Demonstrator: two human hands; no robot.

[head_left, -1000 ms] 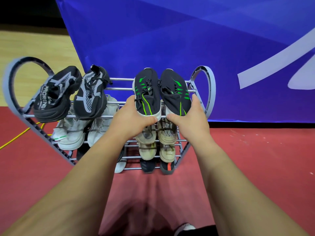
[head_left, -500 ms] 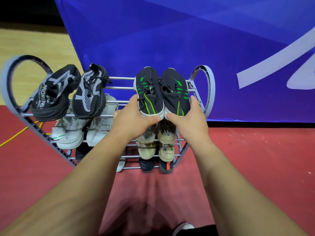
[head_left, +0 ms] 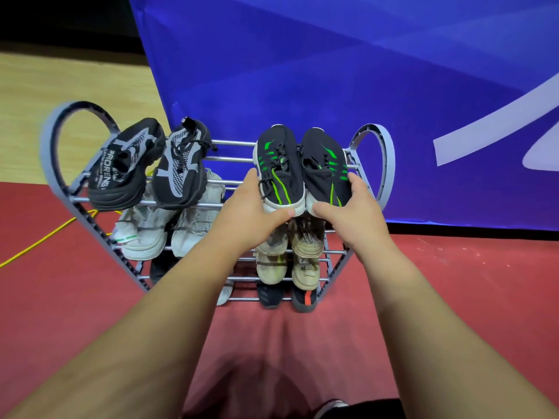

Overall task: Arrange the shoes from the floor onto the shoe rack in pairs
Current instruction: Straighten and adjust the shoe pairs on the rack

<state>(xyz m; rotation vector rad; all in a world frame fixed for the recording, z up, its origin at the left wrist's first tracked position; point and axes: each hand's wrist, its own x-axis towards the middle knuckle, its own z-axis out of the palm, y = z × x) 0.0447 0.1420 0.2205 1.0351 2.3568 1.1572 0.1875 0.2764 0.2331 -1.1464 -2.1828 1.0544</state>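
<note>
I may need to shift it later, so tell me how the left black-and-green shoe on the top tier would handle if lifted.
The left black-and-green shoe looks soft: its knit upper is creased, so it would probably flex. It seems light, since the left hand grips only its heel end. Resting on thin bars of the shoe rack, it could tip or slide if nudged.

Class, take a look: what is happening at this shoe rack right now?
A person is setting a black-and-green pair on the shoe rack's top tier. The left hand grips the left shoe's heel, the right hand the right shoe's. A black-and-grey pair sits beside them; the lower tiers hold more pairs.
</note>
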